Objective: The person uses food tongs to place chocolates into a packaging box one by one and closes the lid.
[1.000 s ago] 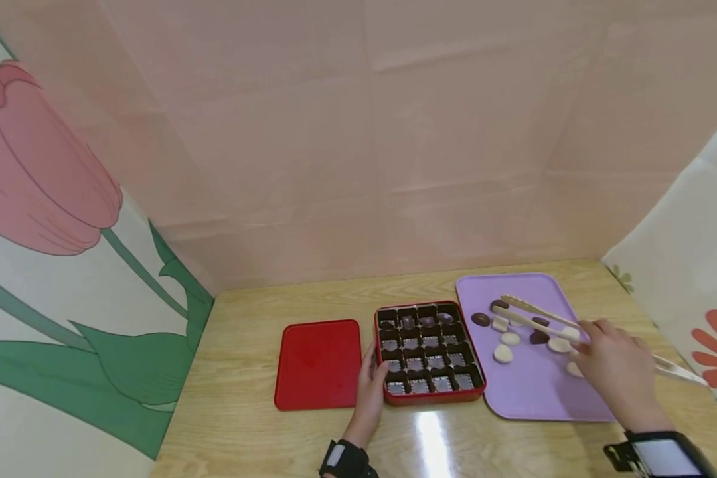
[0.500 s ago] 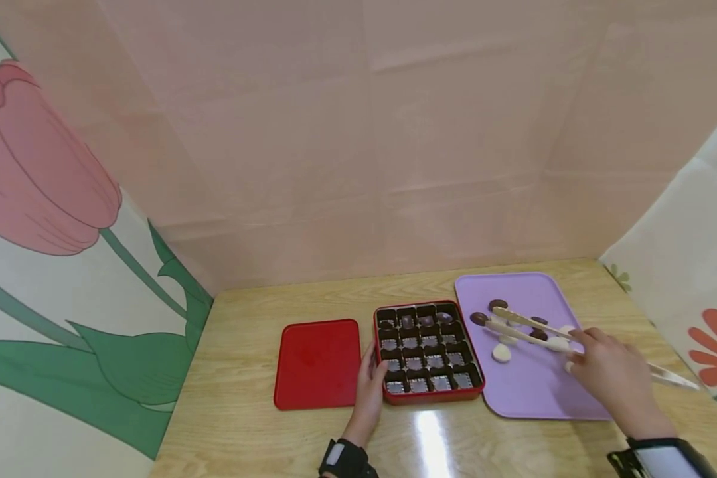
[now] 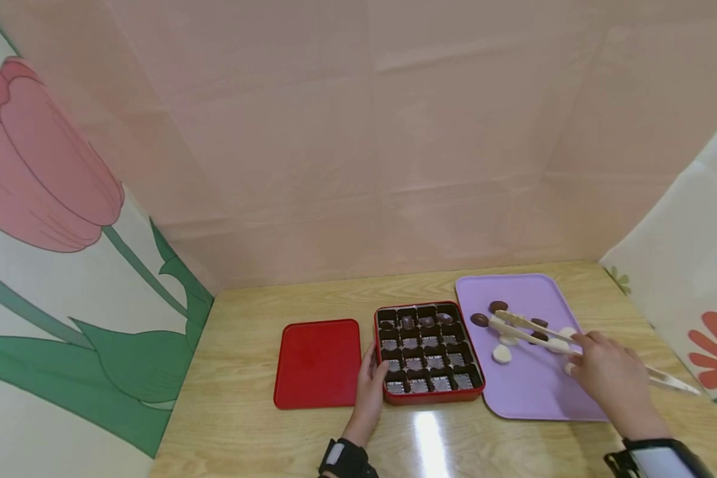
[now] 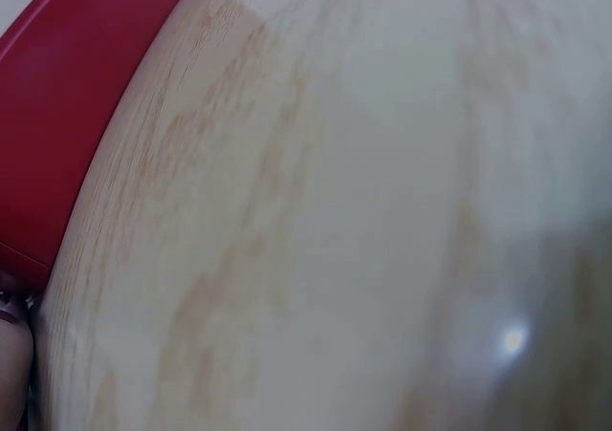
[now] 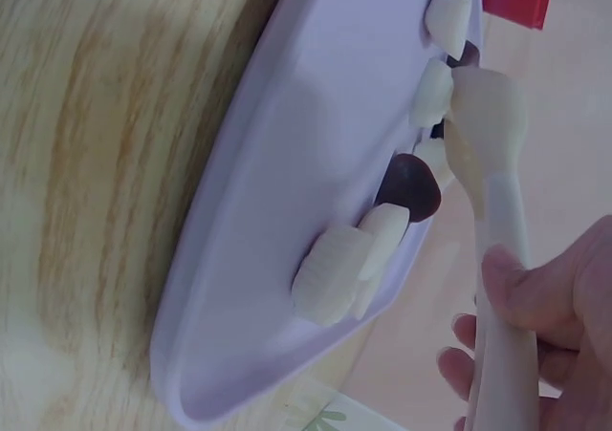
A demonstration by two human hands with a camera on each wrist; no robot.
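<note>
My left hand (image 3: 370,388) holds the left side of a red chocolate box (image 3: 433,398), thumb at its rim. The box has a dark divided insert; its far row holds brown chocolates (image 3: 427,321), while the nearer compartments show bare silvery bottoms. My right hand (image 3: 612,375) grips a pair of pale tongs (image 5: 502,202), thumb pressed along one arm. The tong tips are close together among white chocolates (image 5: 435,92) on a purple tray (image 3: 538,398). They partly hide the pieces there; I cannot tell if one is pinched. Dark chocolates (image 3: 479,320) lie nearby.
A flat red lid (image 3: 319,365) lies left of the box on the wooden table (image 3: 245,372). The purple tray stands close against the box's right side. A pink cloth (image 3: 364,146) hangs behind, and flower-printed panels (image 3: 48,285) flank both sides.
The tongs came down from spread over the pieces, reaching left toward a dark chocolate, then drew back slightly right with tips closer together. The left hand and box stayed in place.
</note>
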